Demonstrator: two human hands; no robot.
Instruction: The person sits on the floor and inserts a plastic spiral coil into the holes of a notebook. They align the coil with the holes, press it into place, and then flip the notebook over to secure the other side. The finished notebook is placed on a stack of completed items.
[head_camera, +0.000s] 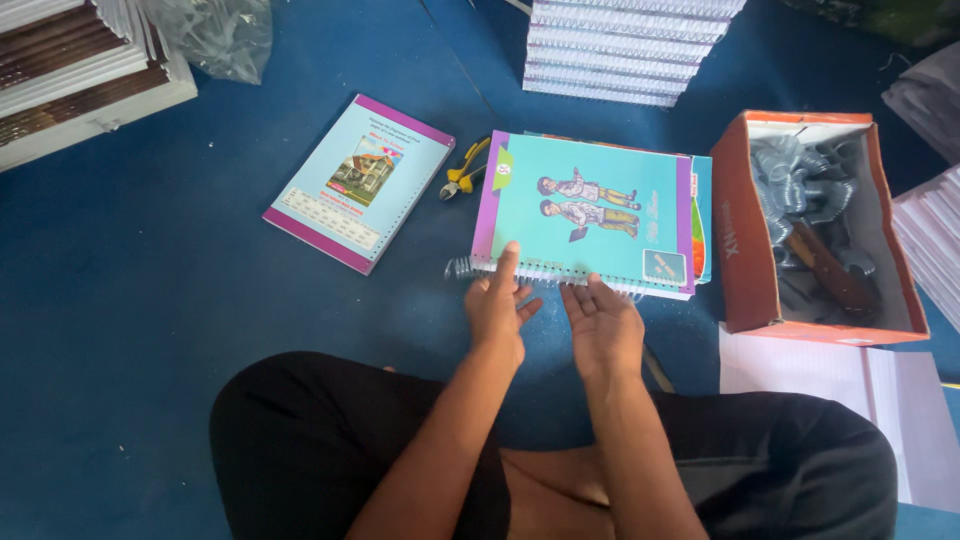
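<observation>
Left hand (497, 305): fingers spread loose, index stretched forward with its tip on the near edge of the top notebook (585, 210), right at the wire spiral (545, 272). Other fingers half curled, clamped on nothing.

Right hand (603, 325): palm turned up and inward, fingers apart and slightly bent, tips at the same spiral edge, touching or just under the binding; can't tell which. No grasp.

The top notebook is a teal cover with a purple strip and two cartoon figures, lying flat on the blue floor (150, 330) directly ahead of the hands, spiral edge toward the person. It sits on a small stack; at least one more cover shows along its right side, exact count unclear.

Counts:
- 1 separate notebook (358, 182), light blue with purple bands, lying alone to the left, well apart from the hands.
- 1 pair of yellow-handled pliers (462, 172), between that notebook and the stack, just beside the stack's far left corner.
- 1 orange cardboard box (748, 250) to the right, holding a tangle of grey wire coils (800, 185); coils not countable.
- 1 tall pile of bound books (625, 50) beyond the stack.
- 1 pile of white sheets (850, 385) near the right knee.
</observation>
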